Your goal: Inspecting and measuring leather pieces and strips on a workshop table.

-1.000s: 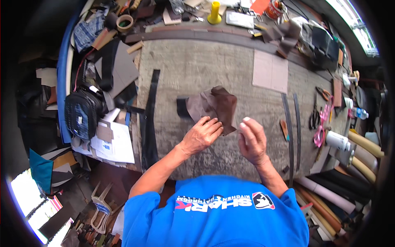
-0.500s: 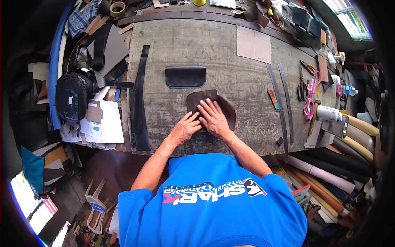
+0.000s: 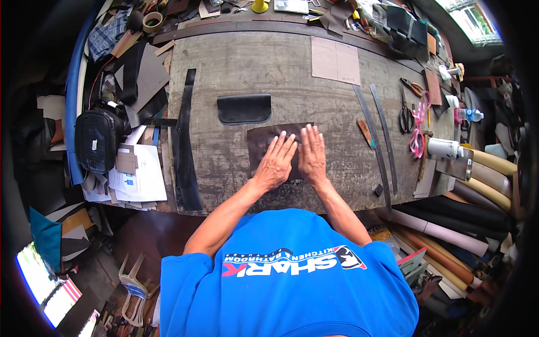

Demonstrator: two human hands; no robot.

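Observation:
A dark brown leather piece (image 3: 259,140) lies flat on the worn worktable (image 3: 224,62), close to its near edge. My left hand (image 3: 275,164) rests on its middle, palm down, with the fingers stretched out. Beside it, my right hand (image 3: 312,156) is spread flat over the right edge of the leather, fingers pointing away from me. The hands cover the lower and right parts of the piece. Just beyond it lies a folded black leather piece (image 3: 244,109) with rounded lower corners. Neither hand grips anything.
Black leather strips (image 3: 184,146) lie at left, and thin dark straps (image 3: 377,143) at right. Nearby are a wooden-handled tool (image 3: 365,133), scissors (image 3: 405,115), pliers (image 3: 412,87) and a white container (image 3: 443,147). A pale pattern sheet (image 3: 336,60) lies farther back. Leather rolls (image 3: 443,230) are stacked at lower right.
The leather's right side, folded or raised before, now lies flat. My right hand has moved right, off my left hand; my left hand has slid further onto the leather.

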